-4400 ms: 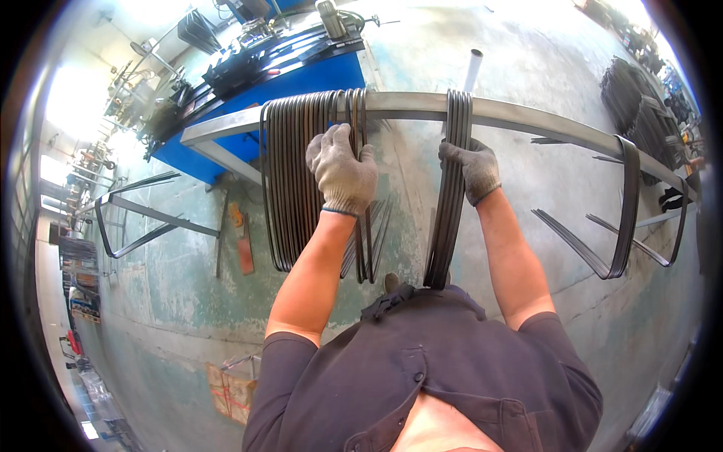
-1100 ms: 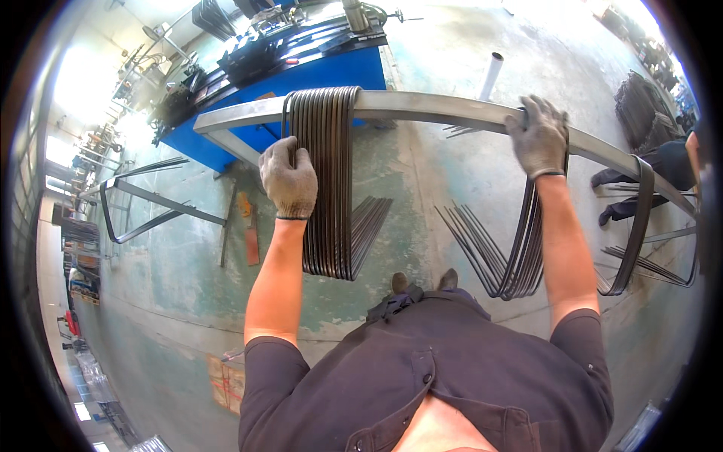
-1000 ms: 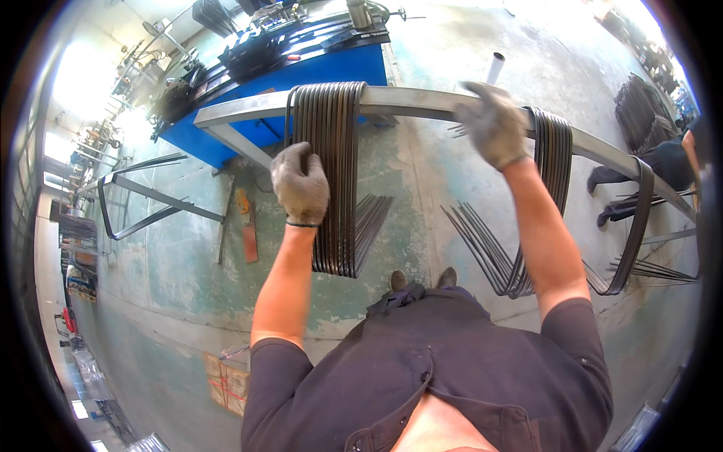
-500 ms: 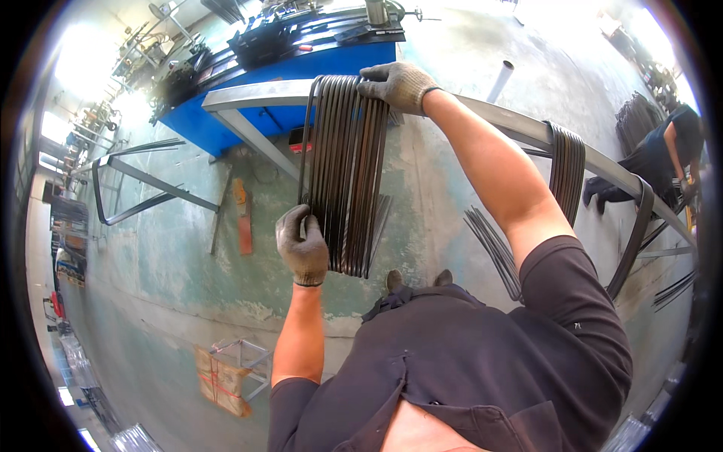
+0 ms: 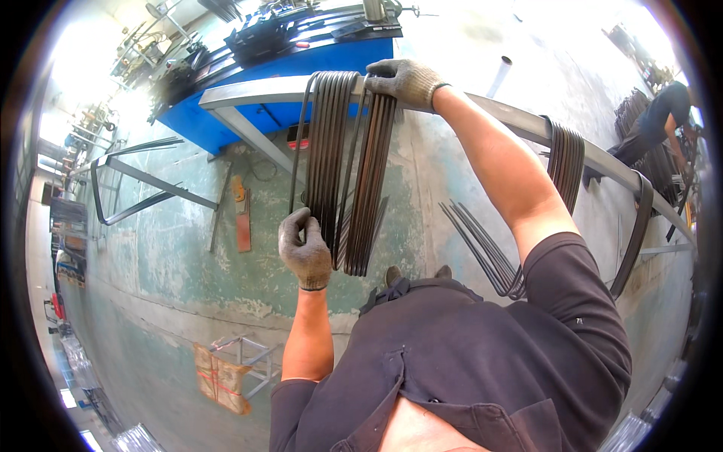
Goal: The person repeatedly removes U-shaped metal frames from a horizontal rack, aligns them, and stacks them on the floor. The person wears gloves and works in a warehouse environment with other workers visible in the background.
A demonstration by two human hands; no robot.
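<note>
A grey steel beam (image 5: 248,92) runs across in front of me. Several dark bent steel rods (image 5: 331,151) hang over it in a bundle. My left hand (image 5: 304,248), in a grey glove, grips the lower part of the bundle's left rods. My right hand (image 5: 403,80), also gloved, is closed on the top of a right-hand group of rods (image 5: 373,181) where they hook over the beam, spread slightly apart from the rest. Another bundle of rods (image 5: 566,154) hangs further right on the beam.
A blue workbench (image 5: 301,64) with dark metal parts stands behind the beam. A bent metal frame (image 5: 124,188) lies on the green concrete floor at left. A white tube (image 5: 497,74) lies on the floor. Another person (image 5: 659,113) bends over at far right.
My right hand left the right-hand bundle and came across to the top of the left bundle. My left hand slid down the rods to their lower part.
</note>
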